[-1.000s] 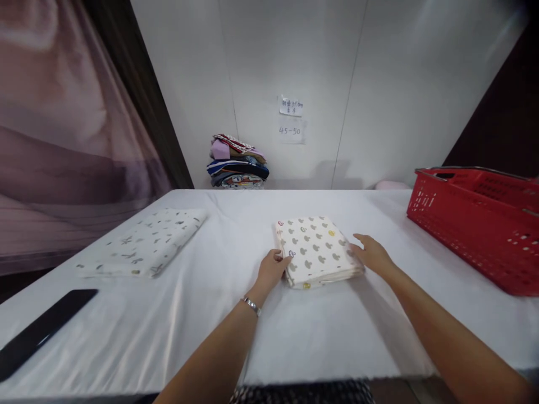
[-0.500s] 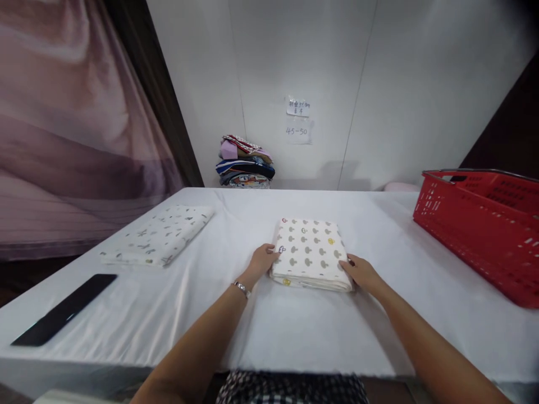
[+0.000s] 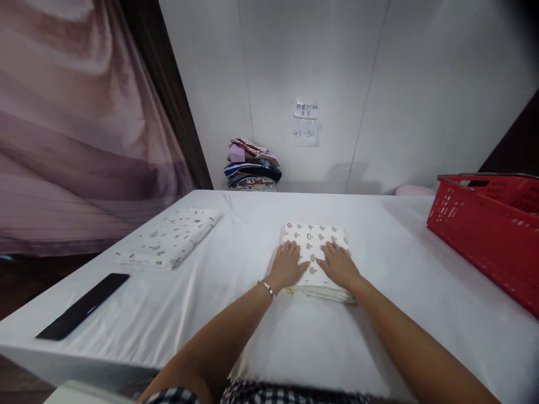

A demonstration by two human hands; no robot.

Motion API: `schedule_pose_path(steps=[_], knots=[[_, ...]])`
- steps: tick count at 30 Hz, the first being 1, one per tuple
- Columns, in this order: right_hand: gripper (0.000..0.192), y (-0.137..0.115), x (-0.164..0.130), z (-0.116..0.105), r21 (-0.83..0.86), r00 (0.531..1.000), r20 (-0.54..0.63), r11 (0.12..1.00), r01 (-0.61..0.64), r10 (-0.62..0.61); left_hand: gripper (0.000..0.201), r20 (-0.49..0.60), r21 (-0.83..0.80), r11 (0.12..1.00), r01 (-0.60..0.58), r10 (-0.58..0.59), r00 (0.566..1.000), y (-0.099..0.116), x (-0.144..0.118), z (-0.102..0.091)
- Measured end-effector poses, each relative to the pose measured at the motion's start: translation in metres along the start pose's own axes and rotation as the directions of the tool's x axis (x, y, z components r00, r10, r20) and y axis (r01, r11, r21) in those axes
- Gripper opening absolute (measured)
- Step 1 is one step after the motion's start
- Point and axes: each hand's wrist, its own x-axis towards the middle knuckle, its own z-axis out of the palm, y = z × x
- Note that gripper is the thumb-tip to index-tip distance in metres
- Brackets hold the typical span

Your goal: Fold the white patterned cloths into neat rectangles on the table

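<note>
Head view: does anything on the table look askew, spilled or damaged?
Nothing stands out. Both hands, left and right, lie flat on a neatly folded cloth; a second folded cloth, black bar and red basket sit undisturbed.

Both bare arms reach forward, nearly parallel. The left hand (image 3: 287, 265) and right hand (image 3: 340, 265) lie palm down, side by side, fingers spread flat. A thin bracelet (image 3: 266, 287) circles the left wrist.

The lower paper note (image 3: 305, 134) on the wall reads "45-50"; the upper note's (image 3: 306, 109) writing is illegible.
</note>
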Motion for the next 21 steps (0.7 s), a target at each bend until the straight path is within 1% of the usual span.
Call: schedule_pose_path(steps=[1, 3, 5, 6, 7, 9, 11, 12, 14, 16, 19, 21], knots=[[0.064, 0.001, -0.001, 0.001, -0.003, 1.000, 0.008, 1.000, -0.002, 0.002, 0.060, 0.007, 0.002, 1.000, 0.005, -0.005, 1.000, 0.000, -0.001, -0.001], [0.063, 0.002, 0.000, -0.003, 0.011, 0.999, 0.041, 1.000, -0.014, 0.014, 0.060, 0.061, -0.010, 1.000, 0.025, -0.024, 0.998, 0.000, 0.001, -0.007], [0.062, -0.001, 0.006, -0.013, 0.043, 0.997, 0.079, 0.999, -0.018, 0.015, 0.060, 0.125, -0.035, 0.998, 0.053, -0.048, 0.991, 0.002, 0.010, -0.016], [0.061, -0.002, 0.011, -0.019, 0.056, 0.996, 0.083, 0.998, -0.016, 0.011, 0.060, 0.137, -0.044, 0.997, 0.058, -0.052, 0.989, 0.003, 0.017, -0.020], [0.060, -0.003, 0.018, -0.025, 0.063, 0.997, 0.071, 0.998, -0.013, 0.008, 0.059, 0.122, -0.048, 0.997, 0.052, -0.046, 0.992, 0.003, 0.026, -0.024], [0.060, -0.003, 0.035, -0.035, 0.050, 1.000, 0.017, 0.999, -0.018, 0.017, 0.058, 0.030, -0.041, 0.999, 0.016, -0.014, 0.999, 0.001, 0.044, -0.026], [0.061, 0.003, 0.051, -0.038, 0.019, 0.998, -0.010, 0.998, -0.058, 0.058, 0.058, -0.046, -0.034, 0.999, -0.009, 0.008, 0.999, -0.004, 0.059, -0.021], [0.061, 0.007, 0.057, -0.036, 0.011, 0.996, -0.002, 0.996, -0.087, 0.087, 0.058, -0.058, -0.035, 0.999, -0.010, 0.008, 0.998, -0.008, 0.065, -0.016], [0.062, 0.017, 0.066, -0.028, 0.013, 0.990, 0.027, 0.990, -0.142, 0.141, 0.060, -0.049, -0.039, 0.999, 0.005, -0.007, 0.999, -0.014, 0.069, -0.004], [0.064, 0.026, 0.068, -0.016, 0.031, 0.987, 0.032, 0.987, -0.160, 0.159, 0.061, -0.046, -0.036, 0.999, 0.010, -0.012, 0.999, -0.019, 0.069, 0.005], [0.066, 0.034, 0.067, -0.004, 0.055, 0.989, 0.014, 0.988, -0.147, 0.147, 0.061, -0.053, -0.031, 1.000, 0.006, -0.008, 0.999, -0.020, 0.066, 0.011], [0.067, 0.035, 0.066, -0.003, 0.067, 0.989, 0.017, 0.987, -0.146, 0.145, 0.062, -0.052, -0.026, 1.000, 0.010, -0.011, 0.999, -0.020, 0.065, 0.010]])
